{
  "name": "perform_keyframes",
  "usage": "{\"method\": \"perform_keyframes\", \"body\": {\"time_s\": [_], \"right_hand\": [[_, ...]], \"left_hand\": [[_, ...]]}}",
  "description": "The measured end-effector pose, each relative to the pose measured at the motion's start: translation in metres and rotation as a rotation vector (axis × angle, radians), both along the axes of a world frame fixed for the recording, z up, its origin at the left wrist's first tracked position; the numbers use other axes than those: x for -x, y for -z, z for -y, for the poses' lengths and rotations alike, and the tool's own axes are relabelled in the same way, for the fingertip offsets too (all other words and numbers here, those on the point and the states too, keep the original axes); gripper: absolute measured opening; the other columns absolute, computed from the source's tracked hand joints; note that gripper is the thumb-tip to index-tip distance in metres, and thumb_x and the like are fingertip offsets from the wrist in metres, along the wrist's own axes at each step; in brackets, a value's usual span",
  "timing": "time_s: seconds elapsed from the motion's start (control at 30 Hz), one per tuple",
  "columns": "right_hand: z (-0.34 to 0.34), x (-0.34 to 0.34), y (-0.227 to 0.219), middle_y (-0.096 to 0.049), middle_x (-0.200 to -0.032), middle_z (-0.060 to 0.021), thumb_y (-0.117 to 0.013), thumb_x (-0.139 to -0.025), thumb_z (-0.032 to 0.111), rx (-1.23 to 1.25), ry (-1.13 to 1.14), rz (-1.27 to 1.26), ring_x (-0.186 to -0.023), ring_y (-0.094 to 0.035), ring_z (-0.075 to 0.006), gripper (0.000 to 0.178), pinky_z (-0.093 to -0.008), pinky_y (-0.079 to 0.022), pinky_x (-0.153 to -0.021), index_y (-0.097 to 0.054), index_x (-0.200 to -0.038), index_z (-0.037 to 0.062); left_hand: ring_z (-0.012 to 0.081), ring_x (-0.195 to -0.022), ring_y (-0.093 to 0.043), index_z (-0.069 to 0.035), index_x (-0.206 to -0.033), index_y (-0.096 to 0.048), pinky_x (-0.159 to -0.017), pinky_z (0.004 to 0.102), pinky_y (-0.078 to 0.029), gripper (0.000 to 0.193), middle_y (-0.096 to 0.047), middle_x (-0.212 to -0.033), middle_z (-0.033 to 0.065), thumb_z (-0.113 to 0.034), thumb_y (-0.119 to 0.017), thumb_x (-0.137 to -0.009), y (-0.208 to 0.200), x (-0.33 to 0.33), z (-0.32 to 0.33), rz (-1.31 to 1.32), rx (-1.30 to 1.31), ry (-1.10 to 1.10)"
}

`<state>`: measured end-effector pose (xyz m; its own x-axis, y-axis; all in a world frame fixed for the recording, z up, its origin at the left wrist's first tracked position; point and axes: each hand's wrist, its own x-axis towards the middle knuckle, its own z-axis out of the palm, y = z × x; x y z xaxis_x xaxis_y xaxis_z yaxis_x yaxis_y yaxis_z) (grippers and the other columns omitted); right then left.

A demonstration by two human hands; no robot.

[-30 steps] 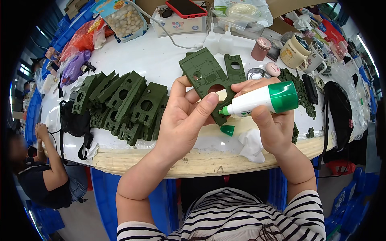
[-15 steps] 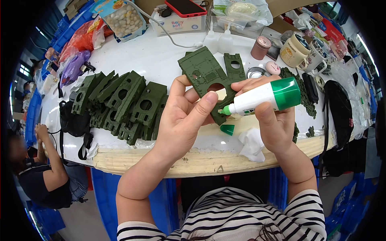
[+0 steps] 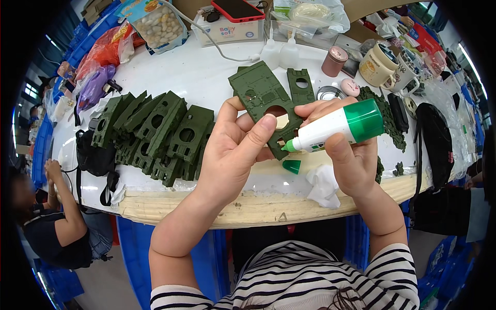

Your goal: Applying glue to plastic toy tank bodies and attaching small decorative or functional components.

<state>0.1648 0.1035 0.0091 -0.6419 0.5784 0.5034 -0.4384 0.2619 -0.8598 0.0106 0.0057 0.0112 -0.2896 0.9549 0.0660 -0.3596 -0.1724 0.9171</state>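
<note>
1. Right hand (image 3: 351, 155): curled around a white-and-green bottle (image 3: 330, 129), small print on its side; its nozzle points to 8 o'clock, over the part's near corner, contact unclear.
2. Left hand (image 3: 232, 150): half-curled, thumb on top, pinching a dark-green part (image 3: 263, 88).
3. That part: mid-view, tilted toward 11 o'clock, panelled, one large round hole.
4. Similar green parts (image 3: 173, 134): piled toward 9 o'clock.
5. White box (image 3: 231, 32): 12 o'clock, lettered front.

The held part (image 3: 258, 90) looks matt plastic with raised detail; the bottle (image 3: 330, 126), smooth glossy plastic. The tabletop (image 3: 206, 77) is glossy, its near edge (image 3: 206, 216) wood-like; the tissue (image 3: 323, 190), crumpled paper.
</note>
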Motion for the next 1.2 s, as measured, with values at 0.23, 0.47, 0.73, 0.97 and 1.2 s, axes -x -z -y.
{"method": "perform_keyframes", "body": {"time_s": [0.23,0.47,0.73,0.97,1.2], "right_hand": [[0.001,-0.002,-0.002,-0.061,-0.109,-0.0127,-0.069,-0.085,0.016,0.027,0.003,0.042,-0.092,-0.061,-0.0134,0.032,-0.0278,-0.051,-0.080,-0.057,-0.108,-0.0029],[0.001,-0.001,-0.002,-0.061,-0.106,-0.0126,-0.065,-0.087,0.020,-0.005,0.018,0.044,-0.092,-0.061,-0.0160,0.031,-0.0298,-0.050,-0.081,-0.057,-0.107,-0.0027],[-0.008,-0.003,-0.010,-0.058,-0.094,-0.0125,-0.044,-0.097,0.040,0.012,0.065,0.045,-0.095,-0.062,-0.0270,0.042,-0.0395,-0.049,-0.087,-0.052,-0.105,-0.0007],[-0.012,-0.005,-0.011,-0.052,-0.101,-0.0081,-0.048,-0.096,0.034,-0.037,-0.023,0.041,-0.093,-0.065,-0.0305,0.037,-0.0380,-0.051,-0.083,-0.046,-0.113,0.0008],[-0.012,-0.003,-0.008,-0.052,-0.099,-0.0079,-0.049,-0.096,0.028,-0.045,-0.042,0.012,-0.093,-0.064,-0.0310,0.035,-0.0411,-0.052,-0.083,-0.043,-0.116,0.0007]], "left_hand": [[0.0218,-0.102,-0.062,-0.001,-0.128,-0.031,-0.082,0.0363,-0.057,0.037,-0.056,-0.117,0.0166,-0.017,-0.045,-0.097,0.000,-0.001,0.000,0.005,-0.001,-0.004],[0.0213,-0.102,-0.062,-0.001,-0.128,-0.031,-0.082,0.0360,-0.057,0.037,-0.056,-0.117,0.0162,-0.017,-0.045,-0.097,0.000,0.000,0.000,0.004,-0.005,0.001],[0.0233,-0.099,-0.064,-0.003,-0.127,-0.032,-0.079,0.0372,-0.057,0.036,-0.057,-0.119,0.0167,-0.017,-0.046,-0.097,-0.003,-0.002,0.000,-0.014,0.000,-0.025],[0.0206,-0.091,-0.066,-0.003,-0.124,-0.035,-0.073,0.0319,-0.057,0.034,-0.059,-0.115,0.0201,-0.021,-0.044,-0.097,-0.003,0.001,0.000,-0.071,-0.005,-0.029],[0.0207,-0.089,-0.066,-0.004,-0.123,-0.035,-0.072,0.0312,-0.057,0.034,-0.061,-0.113,0.0205,-0.023,-0.045,-0.097,-0.005,0.000,0.001,-0.076,0.002,-0.041]]}}
